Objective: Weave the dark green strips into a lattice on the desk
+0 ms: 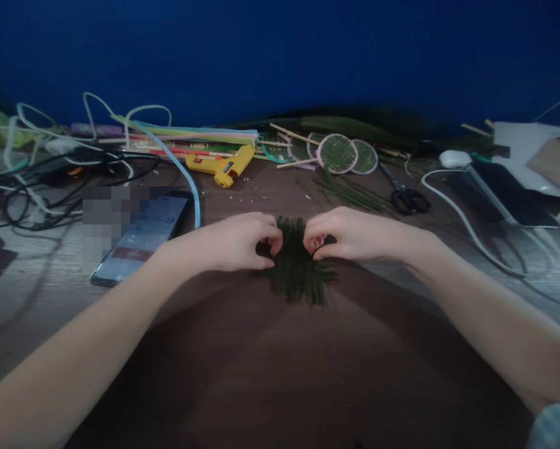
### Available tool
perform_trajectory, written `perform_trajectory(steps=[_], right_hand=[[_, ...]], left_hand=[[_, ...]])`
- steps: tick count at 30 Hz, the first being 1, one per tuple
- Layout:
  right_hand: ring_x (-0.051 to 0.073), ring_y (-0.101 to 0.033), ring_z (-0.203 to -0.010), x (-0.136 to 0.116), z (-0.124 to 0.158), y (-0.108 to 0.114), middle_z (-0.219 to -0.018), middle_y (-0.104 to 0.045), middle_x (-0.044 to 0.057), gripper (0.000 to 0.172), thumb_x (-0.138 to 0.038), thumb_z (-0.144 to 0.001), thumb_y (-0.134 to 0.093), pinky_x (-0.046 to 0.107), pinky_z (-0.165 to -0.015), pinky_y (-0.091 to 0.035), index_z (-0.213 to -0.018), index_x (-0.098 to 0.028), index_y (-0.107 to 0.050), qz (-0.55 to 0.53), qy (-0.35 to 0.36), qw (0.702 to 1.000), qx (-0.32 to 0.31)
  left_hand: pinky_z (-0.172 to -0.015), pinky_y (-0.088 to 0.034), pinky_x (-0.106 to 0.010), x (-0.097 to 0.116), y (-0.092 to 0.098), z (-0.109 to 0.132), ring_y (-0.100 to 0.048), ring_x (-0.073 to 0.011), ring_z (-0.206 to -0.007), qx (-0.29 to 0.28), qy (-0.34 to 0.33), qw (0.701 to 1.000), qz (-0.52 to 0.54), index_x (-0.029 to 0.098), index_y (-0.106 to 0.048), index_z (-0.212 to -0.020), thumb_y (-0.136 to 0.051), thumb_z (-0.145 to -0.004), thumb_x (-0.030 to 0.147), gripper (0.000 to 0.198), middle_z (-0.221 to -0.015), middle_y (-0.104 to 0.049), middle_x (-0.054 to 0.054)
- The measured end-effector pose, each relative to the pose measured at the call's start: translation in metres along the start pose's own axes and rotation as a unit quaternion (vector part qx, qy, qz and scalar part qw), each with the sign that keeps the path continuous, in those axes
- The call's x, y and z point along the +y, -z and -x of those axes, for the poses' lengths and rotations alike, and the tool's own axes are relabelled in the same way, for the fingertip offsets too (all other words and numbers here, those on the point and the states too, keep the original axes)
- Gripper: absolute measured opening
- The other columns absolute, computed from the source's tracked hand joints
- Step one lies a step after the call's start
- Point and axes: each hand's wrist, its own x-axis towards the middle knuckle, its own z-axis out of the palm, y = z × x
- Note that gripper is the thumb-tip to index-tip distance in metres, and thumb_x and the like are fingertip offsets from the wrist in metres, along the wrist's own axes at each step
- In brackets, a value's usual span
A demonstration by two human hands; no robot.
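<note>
A small dark green mat of woven leaf strips (295, 265) lies on the brown table, its loose ends sticking out all around. My left hand (247, 242) is at its left edge, fingers curled and thumb below. On the opposite edge is my right hand (338, 234), with its fingers bent inward and the thumb underneath. Both hands appear to pinch the strips; the exact contact at the fingertips is dark and hard to see. Just behind my right hand lie loose green leaf strips (352, 192).
Behind the hands lie a yellow glue gun (224, 165), round woven fans (337, 154) on sticks and black scissors (410, 199). A phone (144, 237) and tangled cables (37, 181) are at left. White earbuds case (455, 159) and a dark device (514, 193) sit at right.
</note>
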Motion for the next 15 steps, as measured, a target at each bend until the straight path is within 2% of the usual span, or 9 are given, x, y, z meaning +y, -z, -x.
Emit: perform_trajectory(steps=[9, 15], right_hand=[[0.013, -0.053, -0.069, -0.0058, -0.0021, -0.0009, -0.074, -0.059, 0.002, 0.014, -0.028, -0.078, -0.06, 0.025, -0.062, -0.035, -0.07, -0.016, -0.058, 0.017, -0.008, 1.0, 0.009], [0.013, -0.051, -0.067, -0.0075, -0.0045, -0.0038, -0.072, -0.058, 0.002, 0.014, -0.026, -0.079, -0.059, 0.025, -0.06, -0.032, -0.069, -0.016, -0.058, 0.038, -0.006, 0.999, 0.01]], left_hand=[[-0.069, -0.034, -0.025, -0.0014, -0.0005, 0.0005, -0.051, -0.0152, -0.084, -0.001, 0.0, 1.0, 0.003, 0.022, -0.06, -0.079, -0.06, -0.072, 0.028, 0.01, -0.085, -0.053, 0.001], [-0.069, -0.035, -0.025, -0.0009, -0.0012, 0.0005, -0.051, -0.0151, -0.083, 0.001, -0.002, 1.0, 0.002, 0.022, -0.059, -0.078, -0.06, -0.072, 0.028, 0.009, -0.084, -0.053, 0.001]])
